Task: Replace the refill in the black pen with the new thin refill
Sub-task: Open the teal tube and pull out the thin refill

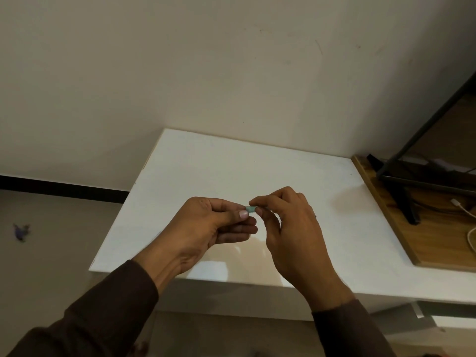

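Observation:
My left hand [206, 225] and my right hand [288, 222] meet above the white table [206, 163]. Between their fingertips shows a short pale teal piece [250, 209], part of the pen. My left thumb and fingers pinch it from the left, my right thumb and forefinger pinch it from the right. The rest of the pen is hidden inside my hands; a small dark bit [315, 215] shows at the right edge of my right hand. No loose refill is visible on the table.
A wooden board [438, 243] lies at the table's right with a black stand [401, 191] and a white cable [463, 210] on it. The wall is behind the table. A small purple object [22, 231] lies on the floor at left.

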